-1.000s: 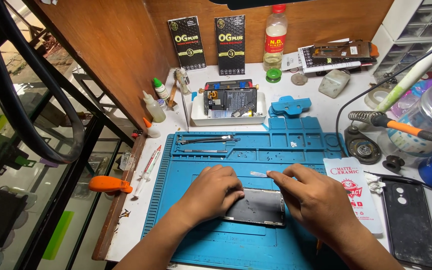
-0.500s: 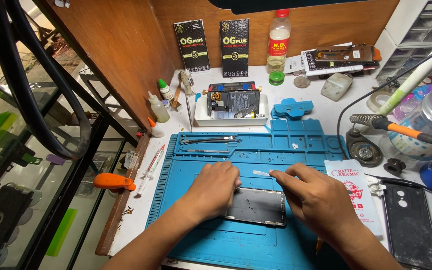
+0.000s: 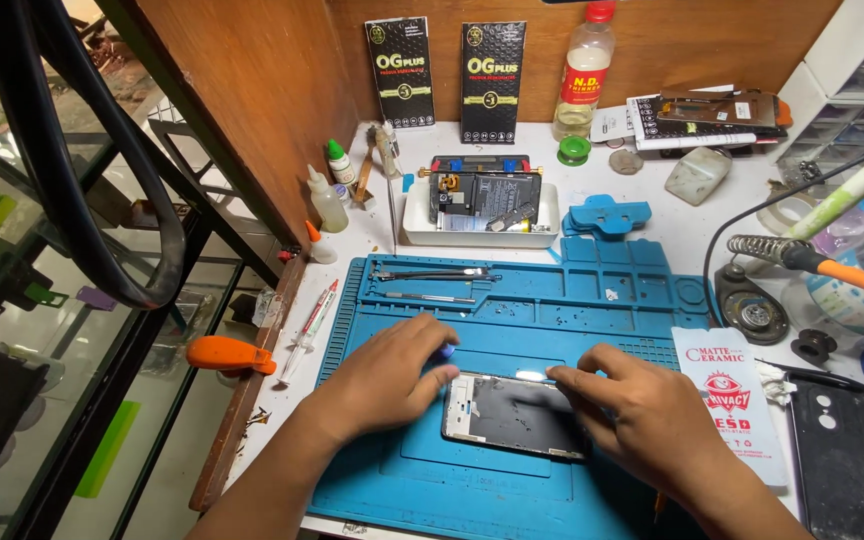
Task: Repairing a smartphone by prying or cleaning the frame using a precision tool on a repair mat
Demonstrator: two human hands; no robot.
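A phone frame with a dark inner face lies flat on the blue repair mat. My left hand rests on the frame's left end, fingers curled over its top left corner with a small blue piece at the fingertips. My right hand covers the right end and pinches a thin light strip lying along the frame's top edge.
Metal tweezers lie at the mat's back. A white tray with an opened phone stands behind. A soldering iron, a white packet and a dark phone back are at the right. Glue bottles stand at the left.
My view has shifted slightly. Both hands stay on the phone frame, and my right fingers have slid a little along its top edge.
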